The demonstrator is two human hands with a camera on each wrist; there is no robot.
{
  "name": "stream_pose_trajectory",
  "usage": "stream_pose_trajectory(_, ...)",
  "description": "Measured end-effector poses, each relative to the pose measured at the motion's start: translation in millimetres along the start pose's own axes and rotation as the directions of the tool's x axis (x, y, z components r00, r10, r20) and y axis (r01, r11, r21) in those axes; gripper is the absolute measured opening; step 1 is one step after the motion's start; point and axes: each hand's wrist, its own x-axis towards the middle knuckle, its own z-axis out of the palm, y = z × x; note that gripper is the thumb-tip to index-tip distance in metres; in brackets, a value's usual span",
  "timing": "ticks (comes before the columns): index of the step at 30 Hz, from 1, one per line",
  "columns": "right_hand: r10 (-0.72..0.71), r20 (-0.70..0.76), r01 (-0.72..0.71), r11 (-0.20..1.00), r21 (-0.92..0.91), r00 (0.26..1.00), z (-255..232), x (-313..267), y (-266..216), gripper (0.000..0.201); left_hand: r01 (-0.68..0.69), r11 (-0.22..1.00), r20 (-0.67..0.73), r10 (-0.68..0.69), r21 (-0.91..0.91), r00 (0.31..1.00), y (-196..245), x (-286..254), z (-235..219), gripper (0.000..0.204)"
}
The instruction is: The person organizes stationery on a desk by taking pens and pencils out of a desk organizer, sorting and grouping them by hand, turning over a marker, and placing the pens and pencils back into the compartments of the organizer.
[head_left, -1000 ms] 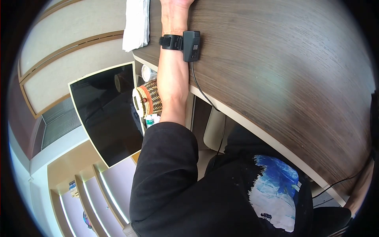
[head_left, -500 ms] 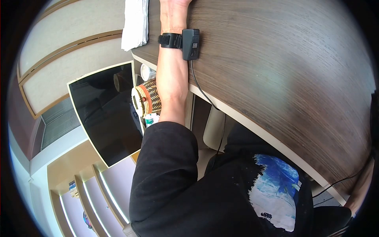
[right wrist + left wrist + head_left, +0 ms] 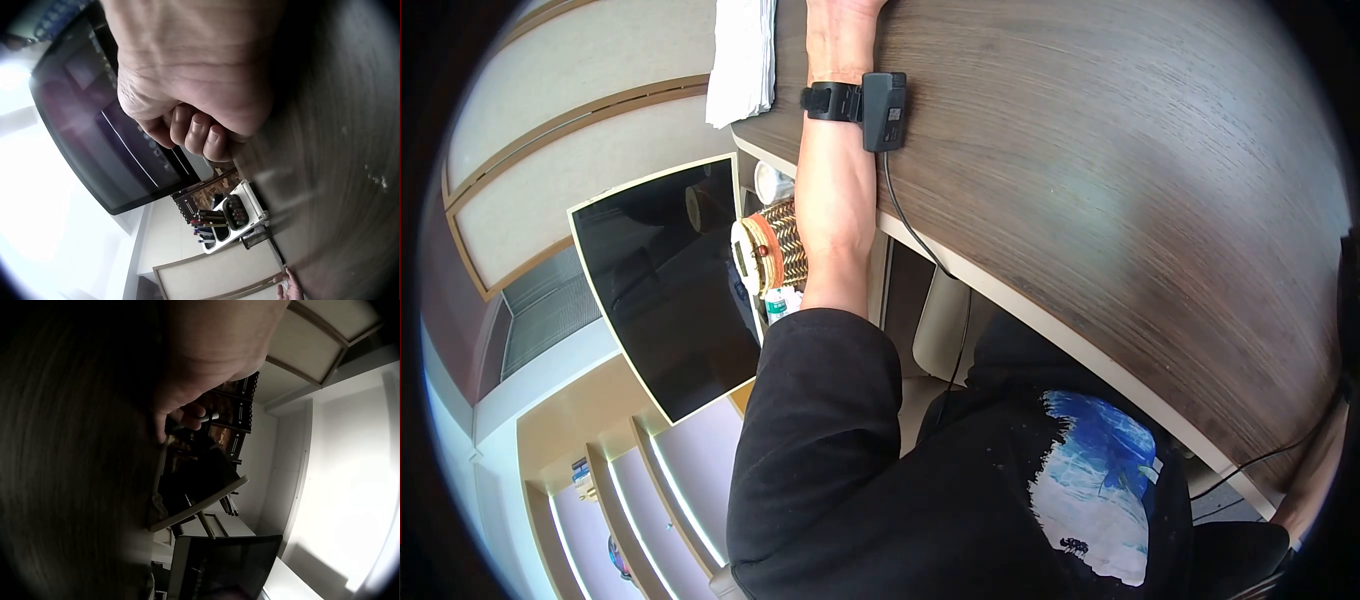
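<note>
bench (image 3: 1100, 150) spreads wide in the head view, and the left forearm (image 3: 835, 200) crosses its pale edge, with a black wrist camera (image 3: 885, 112) strapped on over the wood. the arm runs out of the frame, so from here i cannot tell its grip. a stack of white paper (image 3: 743, 60) lies at the bench's corner. past the bench's edge are a patterned basket (image 3: 780, 250) and a dark panel (image 3: 665, 290) in a pale frame.

in the left wrist view the left hand (image 3: 197, 372) is at the bench, fingers bent. a thin pale stick (image 3: 210, 417) shows right at the fingertips; i cannot tell whether the grip is clamped on it or only near it. dark spiral-bound books (image 3: 231, 428) stand beyond the bench surface, behind the stick.

in the right wrist view the right hand (image 3: 194, 94) is by the bench, its grip drawn together, fingers curled toward the palm. a dark screen (image 3: 100, 119) stands beside it. farther along the bench a white holder (image 3: 255, 201) carries pens (image 3: 211, 219), and past that part of another hand (image 3: 290, 287) shows at the bench's edge, too small to read.
</note>
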Motion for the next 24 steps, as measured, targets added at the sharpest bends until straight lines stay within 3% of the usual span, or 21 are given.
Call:
stream_pose_trajectory(7,0.004,-0.024,-0.006,0.996,-0.093,1.000,-2.1,0.8,-3.1,0.046,-0.007,1.000,0.008,0.007,0.007,1.000,-1.1,-0.7,0.6,0.032)
stream_pose_trajectory(10,0.008,0.028,-0.008,1.000,-0.008,1.000,-6.7,0.7,-3.8,0.045,-0.006,1.000,0.010,0.006,-0.004,1.000,-2.5,-2.0,2.6,0.032)
stream_pose_trajectory(14,0.011,0.006,-0.011,0.991,-0.134,1.000,-5.7,5.7,-6.1,0.046,-0.035,0.999,-0.041,0.034,-0.026,0.999,-5.7,-4.1,11.2,0.029)
stream_pose_trajectory(16,0.009,0.019,-0.006,0.985,-0.171,1.000,2.8,11.5,7.1,0.046,-0.059,0.995,-0.076,0.053,-0.078,0.996,-5.5,-2.5,11.5,0.028)
stream_pose_trajectory(19,0.142,0.070,-0.114,0.945,-0.308,0.987,22.4,28.9,27.7,0.045,-0.090,0.982,-0.112,0.072,-0.166,0.991,-12.2,-1.9,25.5,0.027)
stream_pose_trajectory(20,0.175,0.160,-0.128,0.956,-0.265,0.972,25.4,29.7,39.2,0.043,-0.098,0.977,-0.130,0.074,-0.191,0.989,-16.8,-4.6,31.4,0.026)
stream_pose_trajectory(22,0.245,-0.125,-0.271,0.923,-0.275,0.961,63.4,32.7,72.8,0.036,-0.107,0.966,-0.159,0.071,-0.234,0.985,-25.8,-2.9,38.8,0.026)
stream_pose_trajectory(23,0.254,-0.066,-0.258,0.870,-0.421,0.965,55.9,26.5,92.0,0.022,-0.111,0.960,-0.174,0.067,-0.258,0.982,-28.6,3.8,36.7,0.026)
stream_pose_trajectory(24,0.269,-0.011,-0.229,0.797,-0.559,0.963,47.1,19.0,111.7,0.026,-0.112,0.953,-0.187,0.060,-0.282,0.981,-34.9,5.6,41.5,0.025)
